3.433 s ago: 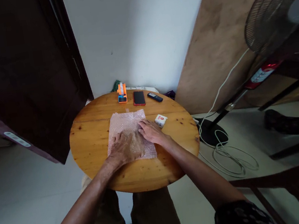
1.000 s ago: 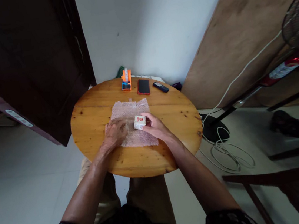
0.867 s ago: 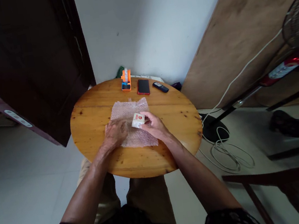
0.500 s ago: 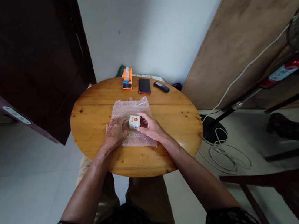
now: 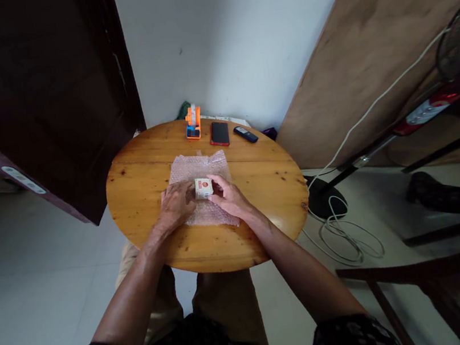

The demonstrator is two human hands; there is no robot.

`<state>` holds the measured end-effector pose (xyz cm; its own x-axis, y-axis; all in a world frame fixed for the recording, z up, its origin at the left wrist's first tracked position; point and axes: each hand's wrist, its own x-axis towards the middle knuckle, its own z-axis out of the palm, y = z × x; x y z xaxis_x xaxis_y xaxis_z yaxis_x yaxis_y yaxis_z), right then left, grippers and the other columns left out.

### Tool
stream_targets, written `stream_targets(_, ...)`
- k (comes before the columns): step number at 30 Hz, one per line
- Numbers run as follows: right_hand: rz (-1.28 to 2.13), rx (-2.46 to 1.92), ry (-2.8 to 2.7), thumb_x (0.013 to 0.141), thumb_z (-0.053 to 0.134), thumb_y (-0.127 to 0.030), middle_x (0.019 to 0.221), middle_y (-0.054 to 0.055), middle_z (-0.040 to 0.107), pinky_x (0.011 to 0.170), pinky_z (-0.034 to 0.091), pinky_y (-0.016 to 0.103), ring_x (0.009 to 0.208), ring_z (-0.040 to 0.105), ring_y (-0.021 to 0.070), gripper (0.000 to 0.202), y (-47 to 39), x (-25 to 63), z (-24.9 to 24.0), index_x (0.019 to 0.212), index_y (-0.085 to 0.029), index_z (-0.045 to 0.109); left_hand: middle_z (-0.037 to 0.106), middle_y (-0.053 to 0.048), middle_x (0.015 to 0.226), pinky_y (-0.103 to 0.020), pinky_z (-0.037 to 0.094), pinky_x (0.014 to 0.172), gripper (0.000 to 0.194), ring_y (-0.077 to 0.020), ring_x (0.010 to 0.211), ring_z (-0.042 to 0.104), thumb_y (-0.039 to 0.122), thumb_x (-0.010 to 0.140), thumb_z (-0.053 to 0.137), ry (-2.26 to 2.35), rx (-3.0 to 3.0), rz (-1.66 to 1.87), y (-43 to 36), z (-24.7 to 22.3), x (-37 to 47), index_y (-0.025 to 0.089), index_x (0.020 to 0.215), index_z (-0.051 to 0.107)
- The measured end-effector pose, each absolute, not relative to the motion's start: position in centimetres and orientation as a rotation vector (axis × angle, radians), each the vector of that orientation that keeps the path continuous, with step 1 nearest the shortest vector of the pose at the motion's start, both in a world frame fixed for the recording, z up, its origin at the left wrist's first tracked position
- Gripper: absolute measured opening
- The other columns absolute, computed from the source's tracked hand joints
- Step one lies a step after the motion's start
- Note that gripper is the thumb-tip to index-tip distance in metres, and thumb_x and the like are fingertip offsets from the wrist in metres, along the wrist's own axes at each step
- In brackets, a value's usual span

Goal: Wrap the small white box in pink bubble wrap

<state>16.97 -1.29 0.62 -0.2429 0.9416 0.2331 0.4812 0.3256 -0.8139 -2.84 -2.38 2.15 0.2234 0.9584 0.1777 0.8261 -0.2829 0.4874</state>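
A small white box (image 5: 203, 188) with a red mark stands on a sheet of bubble wrap (image 5: 199, 167) on the round wooden table (image 5: 266, 184). From the right, my right hand (image 5: 229, 195) grips the box between thumb and fingers. My left hand (image 5: 177, 203) is at the box's left side, palm down and partly over the wrap, its fingers curved and its fingertips near the box. Whether those fingertips touch the box is too small to tell.
Along the table's far side are an orange tape dispenser (image 5: 193, 122), a dark phone-like device with a red edge (image 5: 219, 133) and a small dark handset (image 5: 245, 134). A fan stand (image 5: 329, 198) and coiled white cable (image 5: 342, 230) are on the floor at the right.
The box has turned slightly and now sits straighter between my hands. The whole view has shifted a little.
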Motion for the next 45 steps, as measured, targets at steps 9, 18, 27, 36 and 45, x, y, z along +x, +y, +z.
stream_targets(9,0.794,-1.274,-1.857,0.077,0.063,-0.011,0.127,0.007,0.067,0.107,0.048,0.044,0.121,0.062,0.0225,0.065,-1.5,17.0,0.7,0.14,-0.026,0.052,0.066,-0.009,0.133,-0.048,0.043,0.107,0.055,-0.0305,0.126,0.056,0.017,0.076,0.058,1.643,2.218,0.7,-2.5,2.2,-2.9,0.024,0.131,0.062)
stream_targets(18,0.795,-1.273,-1.833,0.078,0.064,-0.011,0.125,0.007,0.068,0.106,0.048,0.044,0.117,0.064,0.0225,0.063,-1.3,16.7,0.1,0.139,-0.023,0.051,0.066,-0.009,0.132,-0.047,0.042,0.11,0.047,-0.0291,0.127,0.055,0.019,0.078,0.057,1.576,2.32,0.749,-4.3,4.2,-4.2,0.021,0.124,0.066)
stream_targets(27,0.784,-1.249,-1.835,0.078,0.064,-0.01,0.123,0.005,0.069,0.107,0.047,0.043,0.12,0.062,0.0228,0.063,-1.6,16.6,0.4,0.138,-0.026,0.052,0.065,-0.011,0.128,-0.057,0.032,0.114,0.035,-0.0345,0.131,0.048,0.016,0.074,0.064,1.414,2.644,0.447,-8.9,4.7,-6.1,0.023,0.107,0.068)
stream_targets(36,0.759,-1.256,-1.822,0.078,0.066,-0.013,0.121,0.004,0.07,0.108,0.047,0.043,0.119,0.063,0.0227,0.06,-1.3,16.7,-0.2,0.135,-0.027,0.053,0.073,-0.01,0.106,-0.053,0.034,0.113,0.022,-0.0276,0.107,0.064,0.008,0.081,0.051,1.428,2.65,0.552,-8.3,4.4,-4.2,0.021,0.081,0.069)
stream_targets(45,0.808,-1.244,-1.813,0.077,0.065,-0.01,0.12,0.005,0.07,0.105,0.05,0.043,0.115,0.065,0.023,0.06,-1.4,16.7,0.4,0.134,-0.025,0.054,0.073,-0.007,0.088,-0.038,0.051,0.089,0.013,-0.0237,0.089,0.067,0.017,0.082,0.054,1.466,2.53,0.775,-7.1,5.0,-4.4,0.021,0.086,0.066)
